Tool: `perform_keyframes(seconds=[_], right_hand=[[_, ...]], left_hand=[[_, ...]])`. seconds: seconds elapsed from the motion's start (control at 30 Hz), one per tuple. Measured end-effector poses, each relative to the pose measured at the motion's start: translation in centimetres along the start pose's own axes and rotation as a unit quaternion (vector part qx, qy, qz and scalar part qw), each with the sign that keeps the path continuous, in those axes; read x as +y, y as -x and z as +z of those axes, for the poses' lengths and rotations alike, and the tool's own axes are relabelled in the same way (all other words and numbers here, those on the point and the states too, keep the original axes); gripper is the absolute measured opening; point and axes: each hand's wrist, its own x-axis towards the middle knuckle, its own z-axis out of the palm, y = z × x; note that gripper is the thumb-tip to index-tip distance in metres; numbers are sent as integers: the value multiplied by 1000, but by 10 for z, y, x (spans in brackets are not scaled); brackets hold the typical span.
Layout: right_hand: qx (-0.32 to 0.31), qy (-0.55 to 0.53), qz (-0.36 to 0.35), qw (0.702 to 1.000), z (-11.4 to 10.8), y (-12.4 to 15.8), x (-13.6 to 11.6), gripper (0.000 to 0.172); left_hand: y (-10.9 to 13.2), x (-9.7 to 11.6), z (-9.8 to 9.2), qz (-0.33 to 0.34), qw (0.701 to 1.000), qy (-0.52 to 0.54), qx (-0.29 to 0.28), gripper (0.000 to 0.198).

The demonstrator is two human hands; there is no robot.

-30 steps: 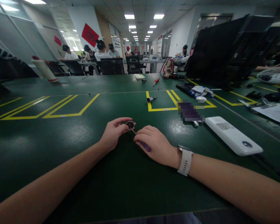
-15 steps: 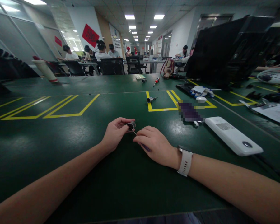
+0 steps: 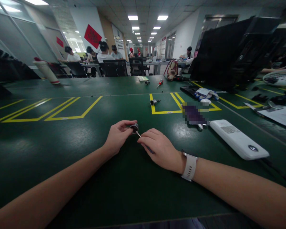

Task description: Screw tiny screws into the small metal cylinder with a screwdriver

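Note:
My left hand [image 3: 116,137] is closed around a small round metal part [image 3: 134,128], its hollow mouth turned toward me. In my right hand [image 3: 159,149] is a thin screwdriver [image 3: 148,148] with a dark handle, gripped between thumb and fingers. Its bright shaft points up and left into the mouth of the part; whether the tip touches anything inside is hidden. Farther back, within yellow tape lines, lies a similar metal part [image 3: 153,102] with a thin piece sticking out to its right.
A white power bank [image 3: 238,139] with a cable lies at right, beside a blurred-out phone [image 3: 194,115]. Gloves [image 3: 206,93], a red screwdriver [image 3: 160,83] and a clipboard [image 3: 280,113] are farther off. A large black monitor [image 3: 233,52] stands at the back right.
My right hand and the screwdriver have shifted very slightly right, showing a little more of the shaft. The metal part stays in my left hand, tipped slightly.

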Motion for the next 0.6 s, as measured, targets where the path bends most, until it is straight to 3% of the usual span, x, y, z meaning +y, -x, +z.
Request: perform_keyframes(seconds=[0.33, 0.6], right_hand=[[61, -150, 75, 984, 0, -2, 7, 17], [59, -218, 138, 964, -1, -3, 10, 17]], left_hand=[[-1, -2, -2, -1, 1000, 11, -2, 25], [-3, -3, -4, -22, 999, 44, -1, 25]])
